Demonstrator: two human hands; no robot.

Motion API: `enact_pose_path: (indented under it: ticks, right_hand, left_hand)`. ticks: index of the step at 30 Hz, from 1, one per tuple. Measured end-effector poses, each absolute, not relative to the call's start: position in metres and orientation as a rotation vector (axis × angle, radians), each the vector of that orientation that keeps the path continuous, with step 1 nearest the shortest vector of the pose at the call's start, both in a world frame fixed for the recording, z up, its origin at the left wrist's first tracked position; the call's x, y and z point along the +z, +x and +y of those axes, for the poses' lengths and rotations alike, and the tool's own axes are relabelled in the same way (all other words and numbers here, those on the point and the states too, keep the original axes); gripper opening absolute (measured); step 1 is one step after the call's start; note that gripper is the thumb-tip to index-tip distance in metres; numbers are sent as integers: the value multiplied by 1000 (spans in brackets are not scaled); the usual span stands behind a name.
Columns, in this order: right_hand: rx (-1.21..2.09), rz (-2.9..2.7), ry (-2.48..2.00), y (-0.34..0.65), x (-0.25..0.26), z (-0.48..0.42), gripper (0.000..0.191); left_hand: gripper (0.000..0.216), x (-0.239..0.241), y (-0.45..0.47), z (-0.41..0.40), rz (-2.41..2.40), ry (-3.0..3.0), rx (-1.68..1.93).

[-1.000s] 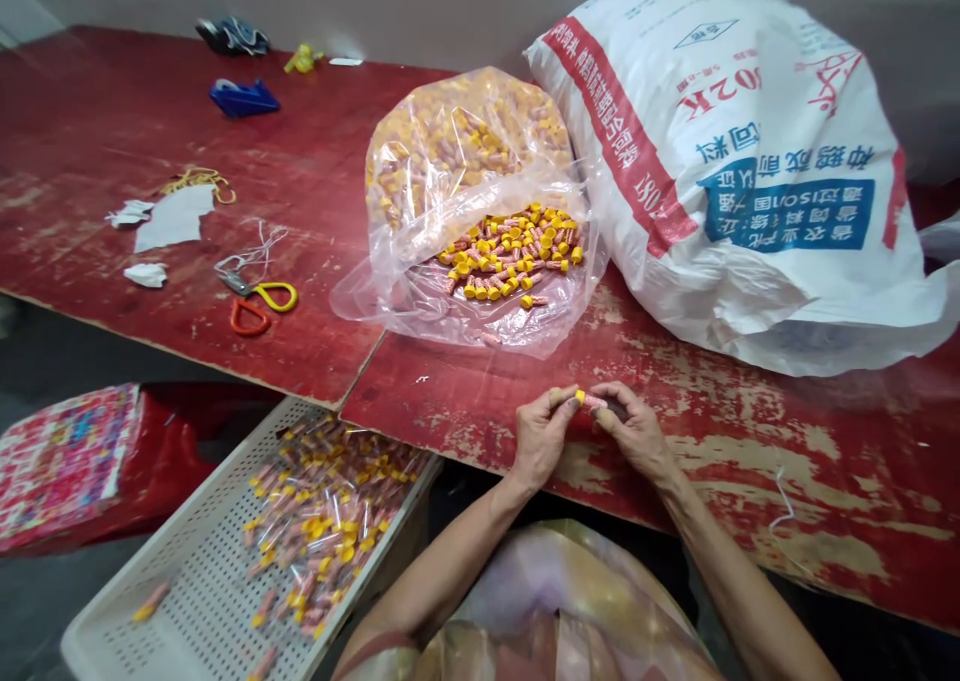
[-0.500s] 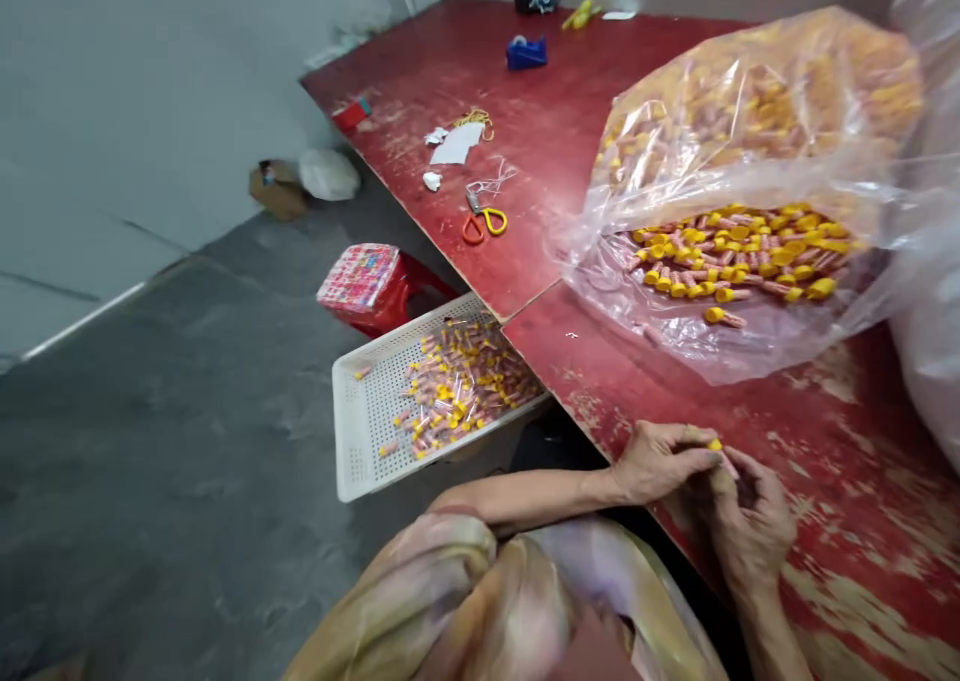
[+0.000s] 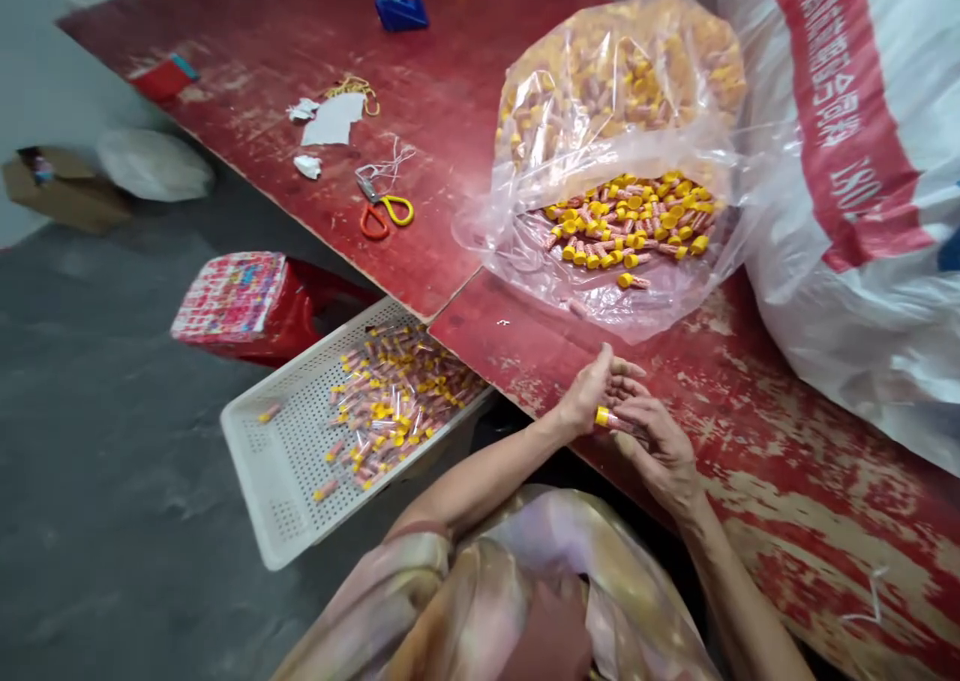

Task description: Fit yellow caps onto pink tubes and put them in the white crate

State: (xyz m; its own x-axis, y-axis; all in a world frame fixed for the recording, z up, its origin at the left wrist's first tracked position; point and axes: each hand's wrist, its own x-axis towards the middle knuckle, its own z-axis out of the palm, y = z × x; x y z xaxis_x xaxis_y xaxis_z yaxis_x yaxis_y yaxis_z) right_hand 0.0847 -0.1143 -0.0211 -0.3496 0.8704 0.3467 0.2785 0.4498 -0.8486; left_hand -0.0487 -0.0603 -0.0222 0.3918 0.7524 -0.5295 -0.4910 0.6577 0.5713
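Both our hands pinch one yellow-capped tube; tray at 9 o'clock partly filled, clear bag at 12 still loaded.

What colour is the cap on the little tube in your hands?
Yellow, on a pinkish tube; the head view shows it between both hands.

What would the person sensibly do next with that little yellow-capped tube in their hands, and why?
Probably drop it into the white perforated tray at the person's left. The left hand and right hand together hold one yellow-capped tube at the red table's edge, and the tray already holds many similar tubes that look wrapped, while loose ones fill the clear bag.
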Motion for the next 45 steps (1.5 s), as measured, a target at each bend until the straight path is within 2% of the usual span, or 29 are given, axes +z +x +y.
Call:
enact_pose_path:
  ticks: [5, 10, 15, 18, 23, 28, 34, 37, 41, 45]
  right_hand:
    - [821, -2037, -875, 83, -18, -114, 21]
    - [924, -2037, -852, 80, -15, -111, 18]
    - [950, -2012, -931, 79, -21, -108, 19]
    - [992, -1977, -927, 75, -22, -111, 19]
    - [912, -2091, -845, 68, -19, -117, 22]
    - [726, -2118, -855, 63, -15, -124, 28]
    - [584, -2083, -902, 64, -20, -123, 22]
    - [867, -2013, -941, 67, -23, -118, 17]
    - [1589, -1487, -1164, 67, -24, -115, 22]
    - [1805, -965, -1216, 58, -23, -113, 35]
  left_hand:
    - [73, -22, -48, -69, 820, 488, 668]
    - [69, -22, -53, -71, 797, 503, 608]
    - [89, -26, -64, -58, 522, 272, 559]
    - [88, -29, -71, -53, 460, 216, 569]
    - [86, -32, -71, -56, 618, 274, 585]
    - [79, -25, -65, -61, 946, 256, 799]
    - [81, -26, -63, -58, 963, 316, 800]
    - [78, -26, -65, -56, 928, 314, 793]
    - [79, -27, -72, -53, 769, 208, 754]
    - [79, -34, -76, -51, 717, 170, 808]
